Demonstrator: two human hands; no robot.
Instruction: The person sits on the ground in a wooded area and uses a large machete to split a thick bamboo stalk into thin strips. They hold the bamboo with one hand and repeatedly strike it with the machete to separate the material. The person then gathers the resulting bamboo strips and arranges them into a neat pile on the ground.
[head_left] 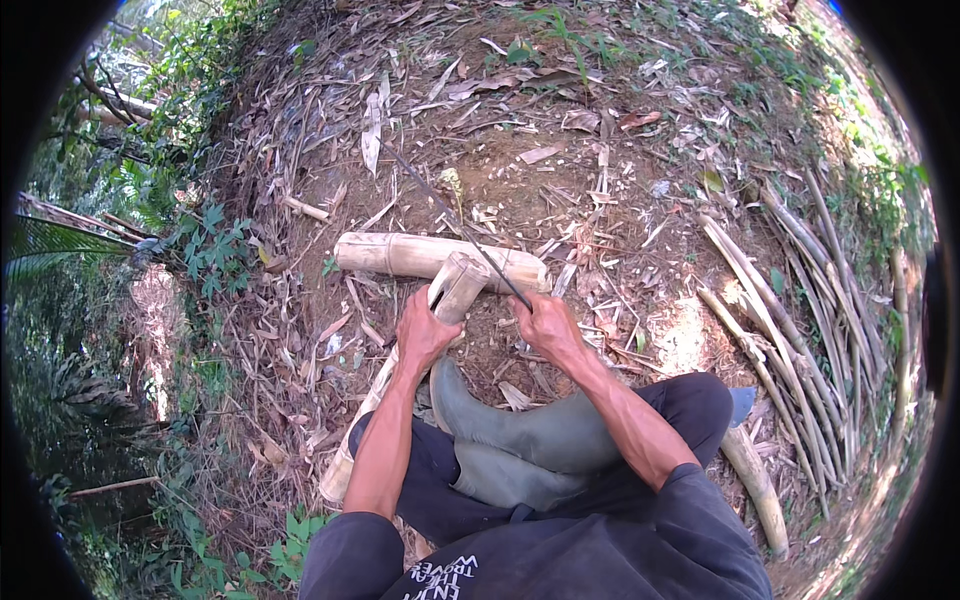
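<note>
My left hand is closed round a bamboo pole, whose far end leans on a thick bamboo log lying crosswise on the ground. A slit or split shows in the held pole beside my fingers. A pale bamboo length runs down past my left forearm; whether it is the same pole is hidden by my hand. In my right hand is a machete, its long, thin dark blade pointing away and to the left, above the log. My fingers cover its handle.
Grey-green rubber boots are folded close before me. Long, slim poles lie heaped on the right, near a thicker wooden pole. Dry leaves and chips litter the soil. Dense greenery edges the left side, beside a dark, low-lying patch.
</note>
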